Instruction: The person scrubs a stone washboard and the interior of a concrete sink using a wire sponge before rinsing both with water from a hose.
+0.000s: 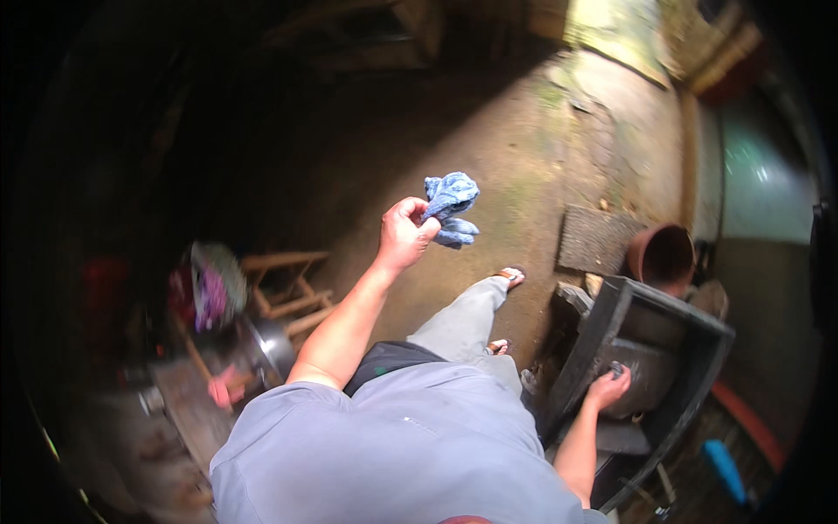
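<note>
My left hand (407, 241) is raised in front of me, its thumb and fingers pinching a bunched blue knitted cloth (453, 200), possibly a glove. Loose folds of the cloth stick out past the fingertips. To my right, my right hand (607, 391) reaches over a dark, rectangular stone-like sink (568, 373). Its fingers are closed around a small dark grey object (616, 369), too small to name. It could be a tap handle or a loose piece.
A reddish-brown pot (662, 259) lies tipped by a rough slab (597, 240) beyond the sink. A blue bottle-like item (724, 470) is at lower right. On the left are a wooden rack (294, 288), a metal pot (272, 347) and a pink cloth (226, 386).
</note>
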The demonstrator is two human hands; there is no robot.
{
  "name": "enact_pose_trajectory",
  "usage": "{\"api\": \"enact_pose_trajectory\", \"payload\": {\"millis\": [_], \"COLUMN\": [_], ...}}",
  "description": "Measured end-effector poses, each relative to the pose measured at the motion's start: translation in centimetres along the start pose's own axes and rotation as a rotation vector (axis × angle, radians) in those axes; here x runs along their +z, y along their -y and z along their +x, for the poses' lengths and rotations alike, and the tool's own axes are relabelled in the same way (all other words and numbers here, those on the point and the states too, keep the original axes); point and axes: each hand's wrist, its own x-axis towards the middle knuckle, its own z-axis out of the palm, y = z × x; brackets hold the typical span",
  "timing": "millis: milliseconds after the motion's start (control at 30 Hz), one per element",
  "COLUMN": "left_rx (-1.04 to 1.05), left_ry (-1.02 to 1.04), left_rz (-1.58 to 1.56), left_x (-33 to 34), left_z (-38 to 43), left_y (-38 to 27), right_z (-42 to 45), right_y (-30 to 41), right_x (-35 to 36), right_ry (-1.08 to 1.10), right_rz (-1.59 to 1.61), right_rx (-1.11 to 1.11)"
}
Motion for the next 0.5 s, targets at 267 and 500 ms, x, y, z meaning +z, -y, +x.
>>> {"api": "enact_pose_trajectory", "payload": {"millis": [267, 500], "left_rx": [0.045, -0.154], "left_ry": [-0.594, -1.014], "left_rz": [-0.167, -0.031], "left_x": [-17.5, -31.2], "left_z": [-20.8, -36.9], "left_y": [8.7, 16.7], "right_z": [-1.7, -0.3], "right_y": [-4.2, -3.5], "right_x": [-0.4, -1.9], "right_ry": [0.051, 0.265], "right_rz": [-0.06, -0.279], "right_rx": [-0.263, -0.229]}}
